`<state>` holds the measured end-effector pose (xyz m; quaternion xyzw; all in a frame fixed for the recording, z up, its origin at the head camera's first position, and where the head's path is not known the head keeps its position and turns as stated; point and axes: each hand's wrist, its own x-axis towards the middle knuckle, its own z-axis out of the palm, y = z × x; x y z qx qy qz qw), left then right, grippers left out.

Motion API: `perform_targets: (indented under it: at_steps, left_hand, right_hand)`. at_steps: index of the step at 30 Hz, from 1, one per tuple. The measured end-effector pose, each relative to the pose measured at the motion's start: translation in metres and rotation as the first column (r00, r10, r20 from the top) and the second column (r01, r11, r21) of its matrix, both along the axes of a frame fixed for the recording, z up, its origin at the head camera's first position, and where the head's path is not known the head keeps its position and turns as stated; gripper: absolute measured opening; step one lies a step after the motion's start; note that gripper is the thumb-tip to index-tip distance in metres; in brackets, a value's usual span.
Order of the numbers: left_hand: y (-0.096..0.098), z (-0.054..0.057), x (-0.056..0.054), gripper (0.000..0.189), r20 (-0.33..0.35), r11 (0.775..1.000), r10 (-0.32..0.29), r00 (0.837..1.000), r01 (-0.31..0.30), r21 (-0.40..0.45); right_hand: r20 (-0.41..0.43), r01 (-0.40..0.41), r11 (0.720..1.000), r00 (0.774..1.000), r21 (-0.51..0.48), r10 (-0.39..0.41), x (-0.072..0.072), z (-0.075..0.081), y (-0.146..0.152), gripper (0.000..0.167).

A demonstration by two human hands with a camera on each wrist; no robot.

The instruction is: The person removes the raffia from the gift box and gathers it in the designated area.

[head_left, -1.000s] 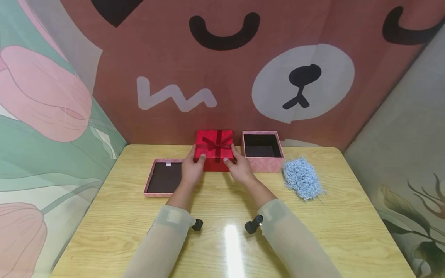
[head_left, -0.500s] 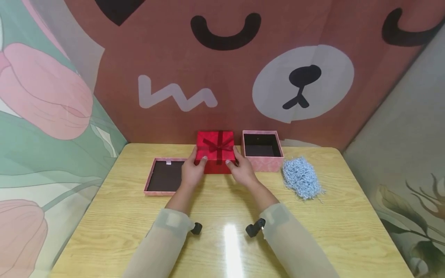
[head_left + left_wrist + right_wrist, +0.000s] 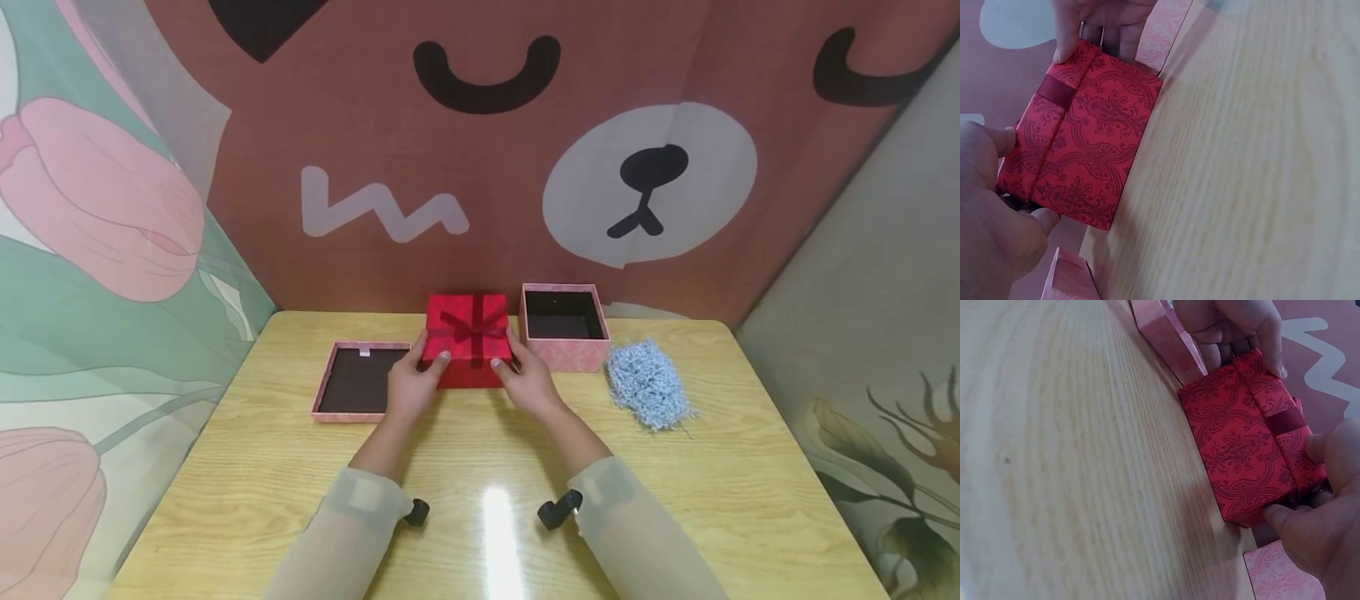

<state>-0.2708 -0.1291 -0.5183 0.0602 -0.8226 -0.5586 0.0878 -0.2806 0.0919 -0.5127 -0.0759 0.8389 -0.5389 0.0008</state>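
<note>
A red patterned gift box with a dark red ribbon bow on its lid stands near the back of the table, its lid on. My left hand grips its left side, thumb on the front edge of the lid. On the opposite side my right hand holds it the same way. In the left wrist view the gift box shows its front face, close to the wood. The right wrist view shows the same front of the gift box, with fingertips at both sides. The far fingers are partly hidden.
Left of the box lies an upturned pink lid with a dark inside. A pink box base stands open at the back right, beside a heap of light blue shredded paper. The wooden table meets a printed cloth backdrop behind.
Both hands have drawn the red gift box slightly toward the person, away from the back edge. The pink lid, pink base and shredded paper have stayed in place.
</note>
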Motion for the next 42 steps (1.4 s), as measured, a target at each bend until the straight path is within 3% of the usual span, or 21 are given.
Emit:
perform_targets:
  at_steps: [20,25,33,42]
  left_hand:
    - [-0.004,-0.008,0.029,0.074,0.01,0.989,-0.063,0.998,0.061,0.136]
    - [-0.004,-0.007,0.038,0.075,0.004,0.986,-0.081,0.997,0.08,0.149]
    - [-0.002,-0.006,0.054,0.075,-0.007,0.981,-0.089,0.996,0.089,0.174]
    - [0.0,-0.007,0.075,0.075,0.005,0.979,-0.094,0.996,0.092,0.184]
  right_hand:
    - [-0.021,-0.034,0.998,0.999,-0.051,0.033,0.03,-0.004,0.018,0.069]
    - [-0.004,-0.035,0.999,0.999,-0.009,0.035,0.038,-0.004,0.023,0.07]
    - [-0.012,-0.072,0.996,0.997,0.049,0.072,0.053,-0.002,0.03,0.071]
    - [0.014,-0.077,0.997,0.997,-0.006,0.077,0.075,0.0,0.037,0.072]
